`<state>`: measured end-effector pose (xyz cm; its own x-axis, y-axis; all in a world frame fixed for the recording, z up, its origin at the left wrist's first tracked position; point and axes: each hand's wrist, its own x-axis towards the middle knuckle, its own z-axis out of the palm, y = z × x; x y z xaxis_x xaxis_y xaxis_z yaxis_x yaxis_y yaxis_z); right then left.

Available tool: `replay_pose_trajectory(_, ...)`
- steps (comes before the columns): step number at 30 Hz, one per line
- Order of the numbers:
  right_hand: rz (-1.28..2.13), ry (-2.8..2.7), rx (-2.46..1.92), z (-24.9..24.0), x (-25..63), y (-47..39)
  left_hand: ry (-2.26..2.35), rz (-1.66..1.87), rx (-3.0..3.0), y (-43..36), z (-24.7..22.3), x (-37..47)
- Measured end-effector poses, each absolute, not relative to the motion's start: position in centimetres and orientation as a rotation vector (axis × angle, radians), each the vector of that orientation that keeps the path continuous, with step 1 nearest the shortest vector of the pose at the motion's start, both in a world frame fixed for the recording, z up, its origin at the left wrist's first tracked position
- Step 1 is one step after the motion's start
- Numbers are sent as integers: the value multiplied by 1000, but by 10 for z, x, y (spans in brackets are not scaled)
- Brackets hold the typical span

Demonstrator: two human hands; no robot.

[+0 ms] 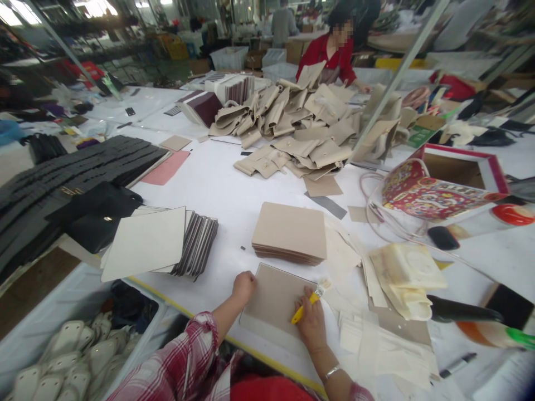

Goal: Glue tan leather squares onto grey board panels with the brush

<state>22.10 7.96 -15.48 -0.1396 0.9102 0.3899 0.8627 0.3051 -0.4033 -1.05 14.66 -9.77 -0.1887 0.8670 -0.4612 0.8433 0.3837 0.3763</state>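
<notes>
A flat beige panel (278, 295) lies on the white table near its front edge, with a paler strip along its near side. At the panel's upper left edge, my left hand (244, 287) is closed, its fingers curled on the edge. My right hand (311, 323) rests over the panel's right side and is closed around a yellow-handled brush (308, 309), bristles pointing up and to the right. Just beyond the panel stands a neat stack of beige panels (289, 228). To the left sits a stack of dark-edged panels (152, 242) with pale faces on top.
Beige folded pieces (288, 117) are heaped farther back. At right are a red patterned box (443, 184), a yellowish glue-stained container (405, 273) and pale paper strips (376, 345). Black layered material (83, 172) lies left, above a bin (154, 312). Someone in red works across the table.
</notes>
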Motion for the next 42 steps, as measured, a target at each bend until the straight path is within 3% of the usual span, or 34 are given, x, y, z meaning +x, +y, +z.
replay_pose_trajectory(7, 68, -2066, -1571, -154, 217, 82, 1997, 3, 1611, 147, -92, -14)
replay_pose_trajectory(12, 125, -2035, -1644, -114, 238, 72, 1865, 89, 1911, 132, -80, -8)
replay_pose_trajectory(16, 492, -1710, -1828, -52, 249, 63, 1487, 139, 2385, 101, -90, 4)
replay_pose_trajectory(19, 913, -1294, -1782, -21, 225, 82, 1449, 86, 2470, 86, -102, 10)
replay_pose_trajectory(24, 1315, -1020, -1655, -35, 146, 140, 1477, 23, 2415, 86, -107, 11)
replay_pose_trajectory(29, 1316, -1021, -1682, -69, 131, 158, 1454, -7, 2384, 89, -100, 10)
replay_pose_trajectory(38, 1065, -923, -1890, -51, 269, 91, 1485, -39, 2432, 85, -104, 15)
replay_pose_trajectory(42, 843, -1361, -1853, -58, 305, 77, 1500, -96, 2436, 86, -99, 21)
